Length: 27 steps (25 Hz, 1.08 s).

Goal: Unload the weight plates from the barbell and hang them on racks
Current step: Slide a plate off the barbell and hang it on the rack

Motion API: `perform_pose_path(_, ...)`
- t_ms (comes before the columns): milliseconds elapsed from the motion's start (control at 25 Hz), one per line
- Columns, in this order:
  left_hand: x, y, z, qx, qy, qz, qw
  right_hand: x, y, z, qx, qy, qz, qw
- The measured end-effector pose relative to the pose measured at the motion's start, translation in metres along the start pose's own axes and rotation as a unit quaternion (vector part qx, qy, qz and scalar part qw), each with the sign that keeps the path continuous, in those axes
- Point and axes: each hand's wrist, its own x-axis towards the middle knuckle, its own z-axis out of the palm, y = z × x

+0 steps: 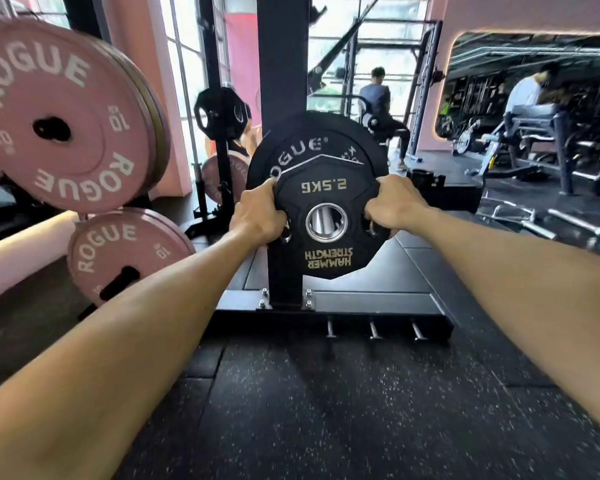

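At the foot of the black rack upright (280, 98), a small black weight plate (326, 252) is held in both hands. The plate is multi-sided, with a metal-lined centre hole showing a bright peg (323, 221) through it. Its lettering, in pale gold, reads "2.5KG" and "HAMMER STRENGTH", upside down to the camera. The left hand (257, 214) grips its left edge, fingers curled into a grip slot; the right hand (394, 206) grips the right edge likewise, thumb over the rim. Directly behind it sits a larger round black plate (291, 148) marked "ROGUE" in grey; whether the two touch cannot be told. To the left, pink ROGUE plates (63, 116) marked 10 hang on another rack, with a smaller pink plate (118, 254) below. Three short metal pegs (373, 330) project from the rack's base beam. The floor (326, 410) is speckled black rubber.
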Motion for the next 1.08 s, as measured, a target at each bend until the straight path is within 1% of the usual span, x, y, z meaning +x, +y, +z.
perform_pose_path(120,0.026,0.024,-0.036,0.009,0.015,0.013,1.000,0.019,-0.022,-0.036,0.016,0.010,-0.020,1.000)
perform_pose_path(240,0.059,0.055,-0.074,0.009,0.004,0.013,1.000,0.041,-0.046,-0.080,0.013,-0.006,-0.020,1.000)
perform_pose_path(360,0.099,0.097,-0.125,0.015,0.008,0.018,1.000,0.070,-0.083,-0.147,0.000,-0.012,-0.010,1.000)
perform_pose_path(520,0.163,0.174,-0.230,0.037,0.029,0.016,0.999,0.108,-0.153,-0.269,0.012,-0.016,-0.006,1.000)
perform_pose_path(800,0.254,0.298,-0.446,0.062,0.038,0.037,0.997,0.151,-0.301,-0.478,0.021,0.006,-0.012,1.000)
perform_pose_path(920,0.277,0.326,-0.513,0.074,0.057,0.057,0.994,0.161,-0.350,-0.533,0.013,0.025,-0.030,0.999)
perform_pose_path(1080,0.305,0.331,-0.577,0.080,0.067,0.079,0.991,0.177,-0.406,-0.567,0.019,0.040,-0.062,0.997)
